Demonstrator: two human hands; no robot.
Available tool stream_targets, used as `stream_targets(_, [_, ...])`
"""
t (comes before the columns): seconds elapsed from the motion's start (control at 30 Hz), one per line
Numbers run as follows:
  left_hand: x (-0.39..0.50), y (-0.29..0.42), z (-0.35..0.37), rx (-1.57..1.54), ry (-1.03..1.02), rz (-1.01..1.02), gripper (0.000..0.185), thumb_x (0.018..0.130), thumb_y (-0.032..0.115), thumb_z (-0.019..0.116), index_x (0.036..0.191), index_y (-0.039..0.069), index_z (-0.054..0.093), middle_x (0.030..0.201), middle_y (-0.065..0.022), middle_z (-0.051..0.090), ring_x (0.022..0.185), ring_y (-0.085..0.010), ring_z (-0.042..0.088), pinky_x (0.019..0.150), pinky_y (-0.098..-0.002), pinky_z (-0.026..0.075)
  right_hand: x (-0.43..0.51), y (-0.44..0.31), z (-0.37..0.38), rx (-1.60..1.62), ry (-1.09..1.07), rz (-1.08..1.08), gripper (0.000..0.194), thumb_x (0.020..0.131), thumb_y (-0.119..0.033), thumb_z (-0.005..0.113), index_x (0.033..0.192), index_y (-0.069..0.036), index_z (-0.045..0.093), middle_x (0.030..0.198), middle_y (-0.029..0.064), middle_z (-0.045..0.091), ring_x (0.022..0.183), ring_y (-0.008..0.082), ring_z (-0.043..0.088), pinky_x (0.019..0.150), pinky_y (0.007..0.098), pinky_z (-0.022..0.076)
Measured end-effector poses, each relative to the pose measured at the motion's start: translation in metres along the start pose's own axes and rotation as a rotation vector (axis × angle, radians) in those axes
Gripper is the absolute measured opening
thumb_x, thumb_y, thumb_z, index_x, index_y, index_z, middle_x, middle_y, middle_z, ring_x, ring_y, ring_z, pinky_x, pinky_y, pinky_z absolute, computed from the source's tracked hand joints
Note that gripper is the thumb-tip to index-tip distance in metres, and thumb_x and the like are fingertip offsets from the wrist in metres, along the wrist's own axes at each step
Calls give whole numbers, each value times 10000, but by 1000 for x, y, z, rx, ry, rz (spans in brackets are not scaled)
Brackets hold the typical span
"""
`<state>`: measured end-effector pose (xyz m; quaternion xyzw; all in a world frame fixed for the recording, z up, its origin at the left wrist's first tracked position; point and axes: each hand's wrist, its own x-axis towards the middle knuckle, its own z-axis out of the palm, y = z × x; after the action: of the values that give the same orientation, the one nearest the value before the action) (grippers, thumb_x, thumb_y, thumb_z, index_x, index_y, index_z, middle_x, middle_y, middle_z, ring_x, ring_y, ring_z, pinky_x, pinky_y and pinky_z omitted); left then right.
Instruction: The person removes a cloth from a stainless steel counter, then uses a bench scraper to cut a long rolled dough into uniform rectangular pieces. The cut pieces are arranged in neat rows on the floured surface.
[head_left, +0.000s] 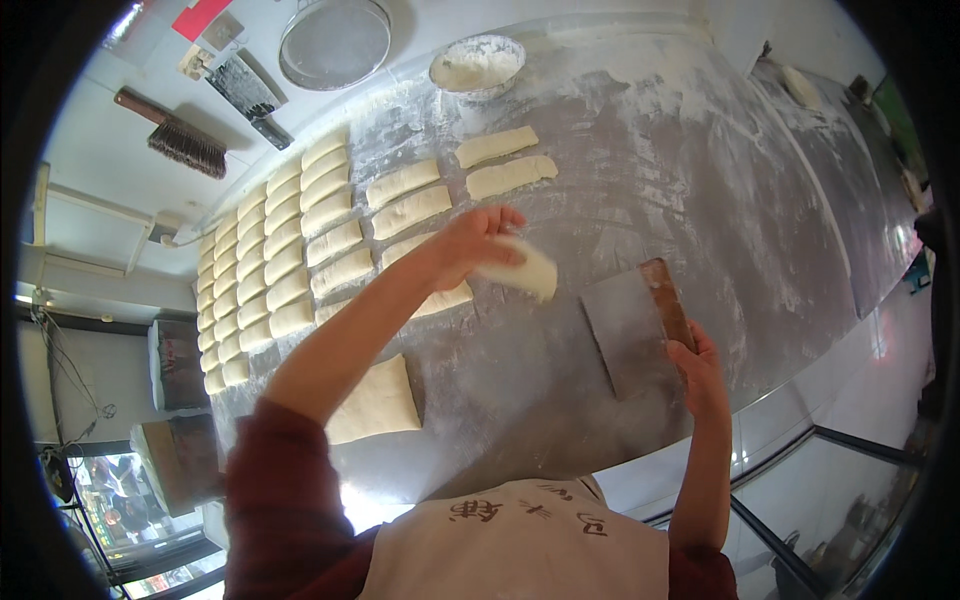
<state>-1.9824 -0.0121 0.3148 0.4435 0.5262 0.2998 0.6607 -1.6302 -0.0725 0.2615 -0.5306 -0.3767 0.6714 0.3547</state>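
My left hand (480, 244) grips a blurred piece of dough (534, 271) above the floured metal worktop (517, 360). In my right hand (697, 367) is the wooden handle of a wide dough scraper (626, 330), its metal blade pointing left. Rows of cut dough pieces (285, 266) cover the left part of the worktop, and my left forearm hides some of them. Two strips of dough (511, 176) lie just beyond my left hand. A larger flat slab of dough (379, 401) rests below my left forearm, partly covered by it.
At the back edge stands a bowl of flour (480, 66). A round sieve (335, 43), a cleaver (244, 86) and a bristle brush (186, 146) hang on the wall at upper left. Bins (180, 364) stand past the left edge. Another dough piece (801, 86) lies far right.
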Motion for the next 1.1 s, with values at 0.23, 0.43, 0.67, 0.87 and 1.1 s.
stream_targets(0.23, [56, -25, -10, 66, 466, 48, 499, 721, 82, 672, 1172, 28, 466, 999, -76, 533, 918, -172, 527, 765, -308, 442, 6, -11, -10, -49, 145, -69, 395, 772, -112, 605, 1156, -37, 548, 807, -59, 517, 690, 20, 427, 624, 167, 350])
stream_targets(0.43, [45, -19, -12, 504, 526, 15, 485, 730, 105, 636, 1174, 23, 460, 1086, -132, 524, 1005, -223, 522, 850, -330, 430, 5, -28, -8, -38, 68, -28, 402, 766, -122, 621, 1152, -34, 551, 812, -75, 505, 692, 12, 404, 628, 163, 340])
stream_targets(0.67, [49, -10, 19, 1262, 455, 231, 478, 743, 241, 619, 1162, 54, 486, 1170, -113, 487, 1112, -289, 452, 921, -422, 375, 7, -30, -7, -62, 31, -63, 416, 762, -130, 629, 1159, -35, 547, 794, -77, 497, 672, 11, 398, 597, 166, 319])
stream_targets(0.87, [76, -16, 32, 1321, 411, 348, 437, 744, 284, 622, 1119, 83, 523, 1135, -89, 501, 1129, -247, 436, 890, -456, 361, 2, -24, -6, -34, 33, -108, 447, 764, -132, 625, 1187, -29, 525, 814, -60, 518, 685, 20, 430, 611, 161, 337])
stream_targets(1.1, [55, -9, 9, 1067, 525, 445, 484, 761, 332, 628, 1164, 79, 538, 1171, -98, 508, 1127, -270, 451, 911, -461, 359, -19, -25, 3, -99, 97, -96, 374, 784, -124, 595, 1143, -35, 541, 818, -54, 511, 691, 27, 427, 632, 170, 357])
